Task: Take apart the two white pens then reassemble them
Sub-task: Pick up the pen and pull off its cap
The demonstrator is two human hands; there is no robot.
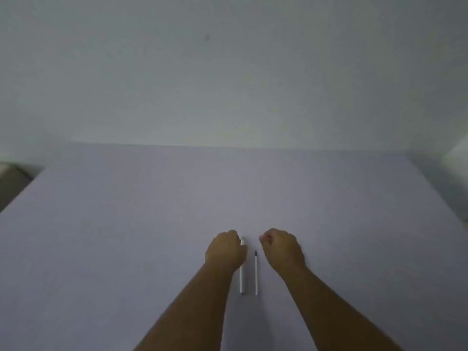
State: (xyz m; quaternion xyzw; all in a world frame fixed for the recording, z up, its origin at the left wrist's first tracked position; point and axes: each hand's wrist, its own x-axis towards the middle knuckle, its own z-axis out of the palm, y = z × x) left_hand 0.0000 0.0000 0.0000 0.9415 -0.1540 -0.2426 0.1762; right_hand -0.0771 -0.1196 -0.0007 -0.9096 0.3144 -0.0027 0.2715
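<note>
I see both pens lying lengthwise toward the bench's [126, 224] far edge, thicker pen [242, 277] under my curled left hand [225, 252], thinner pen [256, 274] beside my clenched right hand [281, 249]; whether either grips anything I cannot tell.

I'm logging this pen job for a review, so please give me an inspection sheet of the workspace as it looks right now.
Surface: pale lilac table, plain, against a wall.
Job's things: left pen lies lengthwise, far end under the left hand; right pen lies parallel beside it, apart, dark tip showing and pointing away.
Clutter: nothing seen.
Grippers: left hand curled over the left pen's far end; right hand curled beside the right pen, contents not visible.
Cables: nothing seen.
Surroundings: bare grey wall; dark object at the left edge, unclear.
</note>
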